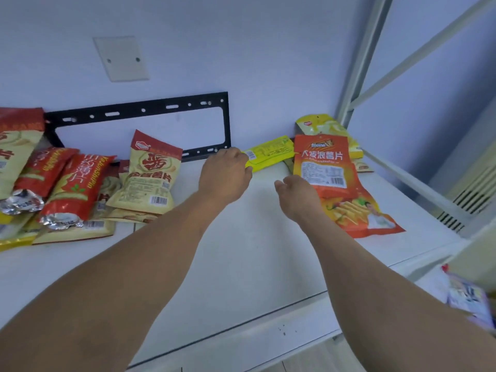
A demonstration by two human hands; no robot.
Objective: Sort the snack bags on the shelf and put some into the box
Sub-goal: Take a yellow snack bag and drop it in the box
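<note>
My left hand [225,175] pinches the left end of a lime-green snack bag [271,153], which is lifted off the white shelf [241,251] near the back wall. My right hand [298,196] grips the lower left edge of an orange chip bag [322,162], which stands tilted over another orange bag [362,213] lying flat. A pale yellow-green bag [322,124] leans in the far right corner. On the left lies a heap of red and cream snack bags [80,183], one cream bag [150,175] propped upright.
A black metal bracket [145,110] is fixed to the wall behind the shelf. White shelf posts and braces [357,84] rise at the right. Below the shelf's right edge, blurred purple-white packets [467,296] show. A radiator grille [467,200] stands far right.
</note>
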